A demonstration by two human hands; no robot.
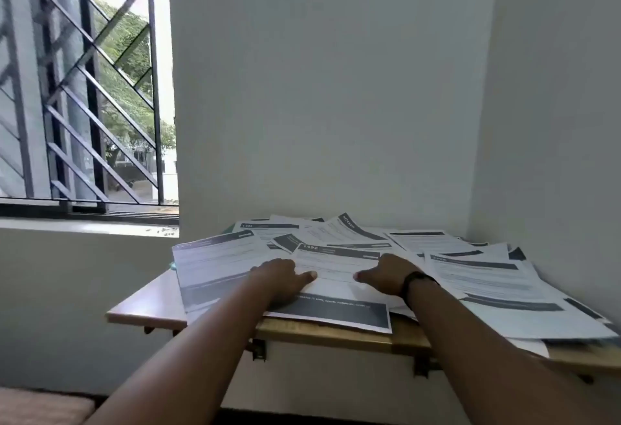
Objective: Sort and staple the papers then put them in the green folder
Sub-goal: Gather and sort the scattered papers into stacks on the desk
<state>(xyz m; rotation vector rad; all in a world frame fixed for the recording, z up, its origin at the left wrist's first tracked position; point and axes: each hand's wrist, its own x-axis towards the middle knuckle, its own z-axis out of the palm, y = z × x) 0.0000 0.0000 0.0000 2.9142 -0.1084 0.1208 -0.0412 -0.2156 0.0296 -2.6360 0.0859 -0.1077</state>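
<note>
Two hands flat on one sheet point(336, 276): left hand point(280, 276) and right hand point(386, 276) press it, fingers relaxed, gripping nothing; loose papers point(470, 276) surround both on wooden table point(141, 310).

Barred window point(87, 88), wood table point(148, 303), white wall point(319, 88)

Printed papers point(336, 270) strewn, seemingly overlapping.

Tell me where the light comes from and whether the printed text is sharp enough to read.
Head view: daylight enters through the barred window at left; white printed papers on the wooden table are soft, only large headings legible; edges bend from wide-angle distortion.
</note>
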